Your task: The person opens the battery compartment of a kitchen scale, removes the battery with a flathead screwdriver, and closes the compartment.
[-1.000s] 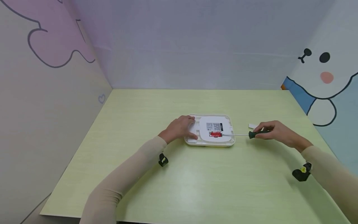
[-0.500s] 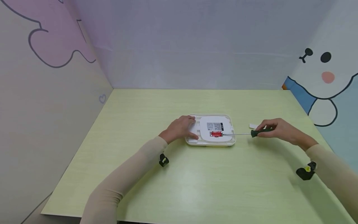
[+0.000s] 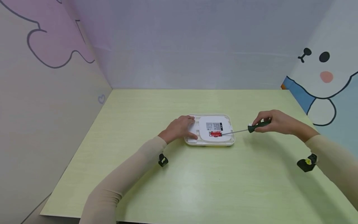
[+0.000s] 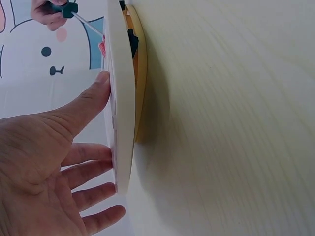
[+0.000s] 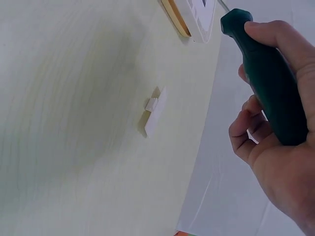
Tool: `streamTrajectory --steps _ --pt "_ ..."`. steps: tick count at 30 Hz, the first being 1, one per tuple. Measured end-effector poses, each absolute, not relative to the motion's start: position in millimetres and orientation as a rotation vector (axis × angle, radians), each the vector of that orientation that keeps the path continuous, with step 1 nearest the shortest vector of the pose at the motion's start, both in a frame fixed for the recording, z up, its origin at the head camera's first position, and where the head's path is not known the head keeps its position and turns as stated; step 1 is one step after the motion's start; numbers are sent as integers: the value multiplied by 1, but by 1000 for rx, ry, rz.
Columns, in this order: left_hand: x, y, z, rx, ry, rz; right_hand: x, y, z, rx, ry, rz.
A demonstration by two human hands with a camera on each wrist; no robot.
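Head: screwdriver (image 3: 251,128) tilts more steeply.

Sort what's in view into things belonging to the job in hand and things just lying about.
Job:
dark green-handled metal screwdriver, held by the right hand
white rounded rectangular plastic device, touched by the left hand
red cylinders, apparently batteries, set in the device

Lying about:
small white plastic piece, untouched, though possibly the battery cover
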State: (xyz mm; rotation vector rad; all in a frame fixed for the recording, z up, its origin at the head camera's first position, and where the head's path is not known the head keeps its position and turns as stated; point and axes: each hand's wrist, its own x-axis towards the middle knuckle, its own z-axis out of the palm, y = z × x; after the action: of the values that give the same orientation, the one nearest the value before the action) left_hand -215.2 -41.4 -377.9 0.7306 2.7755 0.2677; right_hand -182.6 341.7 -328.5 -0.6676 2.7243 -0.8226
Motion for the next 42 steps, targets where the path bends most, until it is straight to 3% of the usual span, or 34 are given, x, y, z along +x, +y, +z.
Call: streamTrajectory --steps 20,42 --pt "-214 -40 -374 715 2797 282 -178 360 -367 -459 2627 -1033" --pt "-214 -41 -377 711 2775 275 -175 365 -360 -453 2655 -986"
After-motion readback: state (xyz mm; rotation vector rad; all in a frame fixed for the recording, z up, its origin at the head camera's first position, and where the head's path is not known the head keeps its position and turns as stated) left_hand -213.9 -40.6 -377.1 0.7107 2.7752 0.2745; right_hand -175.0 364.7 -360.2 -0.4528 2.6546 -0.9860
